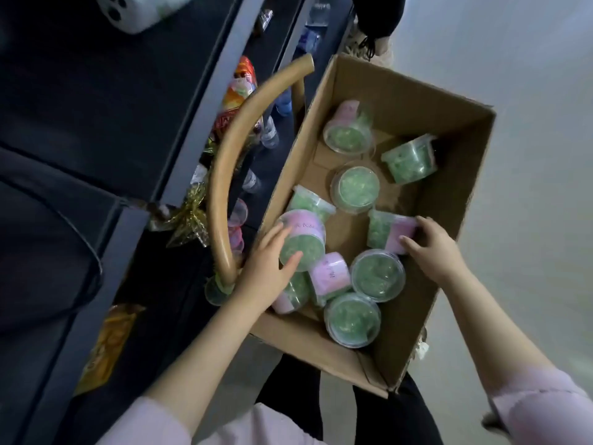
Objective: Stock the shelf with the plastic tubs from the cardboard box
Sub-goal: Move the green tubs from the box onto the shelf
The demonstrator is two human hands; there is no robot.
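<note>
From the head camera, the cardboard box [446,130] sits open on the floor beside the dark shelf [179,175], which runs along the box's 9 o'clock side. About ten plastic tubs of green contents lie loose inside, some upright with clear lids up, some tipped over with pink labels showing.

The left hand [272,268] rests on a tipped tub [303,244] near the box's left wall. Its fingers are spread around the tub's lidded end, thumb on the lid face and fingertips on the pink label, so it looks to be closing on the tub; a firm grip is not certain. That tub's long axis runs from about 1 o'clock at its base to 7 o'clock at its lid, pointing toward the wrist.

The right hand [433,248] is cupped over a second tub lying on its side [390,232], fingers curled over the pink-labelled end, apparently gripping it. That tub lies at 10 o'clock from the palm, its long axis running roughly 9 to 3 o'clock.

The left hand is nearer the shelf, which lies straight out at its 9 o'clock over the box wall; the right hand must cross the whole box. A curved tan handle [224,175] arches between box and shelf, and a lift toward 9 o'clock would likely have to clear it.
</note>
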